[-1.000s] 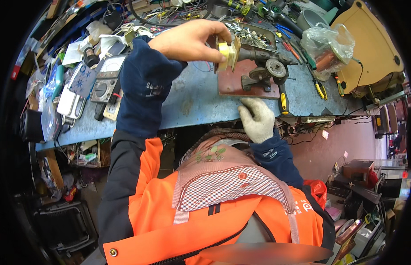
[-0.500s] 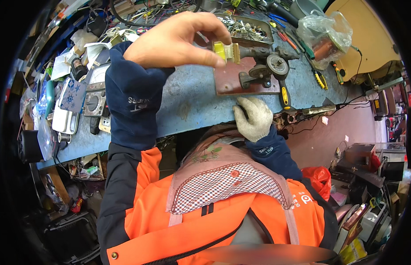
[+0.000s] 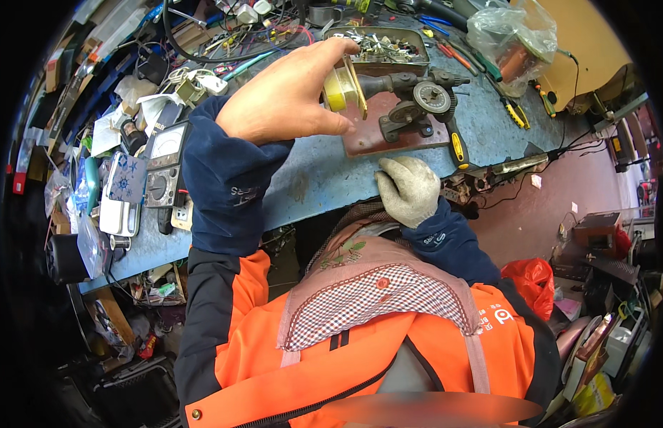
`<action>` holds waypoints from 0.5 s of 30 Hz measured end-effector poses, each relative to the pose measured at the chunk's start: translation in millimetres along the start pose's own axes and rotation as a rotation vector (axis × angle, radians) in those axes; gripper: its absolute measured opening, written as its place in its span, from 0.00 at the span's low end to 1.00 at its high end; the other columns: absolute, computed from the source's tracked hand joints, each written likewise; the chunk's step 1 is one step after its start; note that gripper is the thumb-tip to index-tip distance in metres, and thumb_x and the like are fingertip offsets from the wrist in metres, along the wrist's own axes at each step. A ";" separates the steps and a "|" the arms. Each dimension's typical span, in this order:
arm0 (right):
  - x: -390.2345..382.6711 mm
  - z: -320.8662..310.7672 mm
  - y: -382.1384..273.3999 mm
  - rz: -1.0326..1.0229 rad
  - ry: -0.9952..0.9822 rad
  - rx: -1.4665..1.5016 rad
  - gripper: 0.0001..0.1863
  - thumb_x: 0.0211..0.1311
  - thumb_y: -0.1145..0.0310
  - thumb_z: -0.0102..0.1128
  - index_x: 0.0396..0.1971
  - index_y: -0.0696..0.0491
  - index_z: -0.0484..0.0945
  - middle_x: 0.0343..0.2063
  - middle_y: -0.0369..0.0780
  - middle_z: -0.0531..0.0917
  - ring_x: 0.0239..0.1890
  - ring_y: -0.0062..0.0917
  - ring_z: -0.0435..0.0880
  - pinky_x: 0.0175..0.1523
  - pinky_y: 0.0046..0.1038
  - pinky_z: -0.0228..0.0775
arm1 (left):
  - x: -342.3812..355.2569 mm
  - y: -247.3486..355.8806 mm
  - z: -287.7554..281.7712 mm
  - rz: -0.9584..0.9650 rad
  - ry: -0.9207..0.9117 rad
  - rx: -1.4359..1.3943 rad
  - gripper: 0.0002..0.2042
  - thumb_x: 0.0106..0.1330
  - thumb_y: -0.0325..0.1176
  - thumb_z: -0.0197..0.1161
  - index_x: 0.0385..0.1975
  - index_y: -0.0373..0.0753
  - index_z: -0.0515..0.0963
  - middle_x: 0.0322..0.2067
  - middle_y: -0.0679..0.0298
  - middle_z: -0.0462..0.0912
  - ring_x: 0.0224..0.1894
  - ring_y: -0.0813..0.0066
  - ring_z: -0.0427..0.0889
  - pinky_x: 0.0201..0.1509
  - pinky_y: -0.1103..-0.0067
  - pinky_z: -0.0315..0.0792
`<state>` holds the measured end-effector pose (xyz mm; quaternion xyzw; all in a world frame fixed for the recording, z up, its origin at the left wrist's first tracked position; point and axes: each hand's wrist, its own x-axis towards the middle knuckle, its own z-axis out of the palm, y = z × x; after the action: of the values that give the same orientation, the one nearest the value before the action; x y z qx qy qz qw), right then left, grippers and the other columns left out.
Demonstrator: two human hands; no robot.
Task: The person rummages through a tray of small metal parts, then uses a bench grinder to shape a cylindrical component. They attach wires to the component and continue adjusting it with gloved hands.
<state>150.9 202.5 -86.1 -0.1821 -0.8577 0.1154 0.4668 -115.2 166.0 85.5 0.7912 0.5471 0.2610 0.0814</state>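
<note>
A yellow-wrapped bobbin (image 3: 335, 93) with a pale flange sits at the left end of the dark shaft of a small winding machine (image 3: 406, 114). My bare left hand (image 3: 292, 96) curls round the bobbin, thumb below and fingers above; exact contact is partly hidden. The machine, with gears and a round dial (image 3: 432, 97), stands on a reddish-brown board (image 3: 363, 139). My right hand (image 3: 410, 191), in a pale knit glove, rests at the bench's front edge with its fingers loosely curled, and nothing shows in it. A yellow-and-black handle (image 3: 457, 148) lies just beyond it.
Behind the machine stands a metal tray (image 3: 378, 44) of small parts. Pliers (image 3: 517, 114) and a plastic bag (image 3: 513, 43) lie on the right of the blue bench (image 3: 296, 175). A meter (image 3: 164, 167) and clutter fill the left. A red bag (image 3: 529, 285) is at lower right.
The bobbin now shows a taller flange at a different angle. My left hand's thumb and fingers are wider apart. The view has shifted slightly; my right hand stays at the edge.
</note>
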 end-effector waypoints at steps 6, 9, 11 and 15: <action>0.7 -1.1 -0.5 -0.005 0.003 -0.002 0.15 0.53 0.76 0.77 0.42 0.54 0.86 0.31 0.43 0.86 0.32 0.42 0.87 0.38 0.39 0.80 | 0.1 -19.0 -6.2 -0.029 -0.019 -0.427 0.38 0.65 0.41 0.82 0.70 0.31 0.71 0.56 0.49 0.85 0.60 0.61 0.85 0.64 0.69 0.78; -0.2 -1.8 -1.1 0.007 -0.007 -0.011 0.15 0.53 0.75 0.77 0.42 0.54 0.86 0.31 0.43 0.86 0.32 0.42 0.87 0.38 0.39 0.81 | 1.6 -16.1 -5.0 -0.056 -0.020 -0.430 0.33 0.67 0.37 0.80 0.67 0.31 0.73 0.54 0.51 0.86 0.58 0.63 0.85 0.62 0.70 0.79; -3.2 0.5 1.8 -0.001 0.009 -0.021 0.15 0.53 0.75 0.77 0.42 0.54 0.87 0.31 0.43 0.86 0.32 0.42 0.87 0.39 0.40 0.81 | 2.9 -15.5 -3.7 -0.092 -0.031 -0.488 0.30 0.68 0.36 0.79 0.65 0.31 0.75 0.53 0.53 0.86 0.56 0.65 0.85 0.60 0.71 0.80; -2.2 0.2 0.6 0.000 0.024 -0.007 0.16 0.52 0.75 0.77 0.43 0.53 0.87 0.32 0.43 0.87 0.33 0.42 0.87 0.39 0.39 0.81 | 3.4 -18.3 -5.9 -0.152 -0.056 -0.522 0.24 0.69 0.33 0.78 0.60 0.31 0.77 0.48 0.57 0.87 0.50 0.70 0.87 0.55 0.73 0.82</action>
<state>152.0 202.2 -88.2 -0.1853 -0.8525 0.1103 0.4762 -132.3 175.2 84.0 0.7071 0.5166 0.3643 0.3168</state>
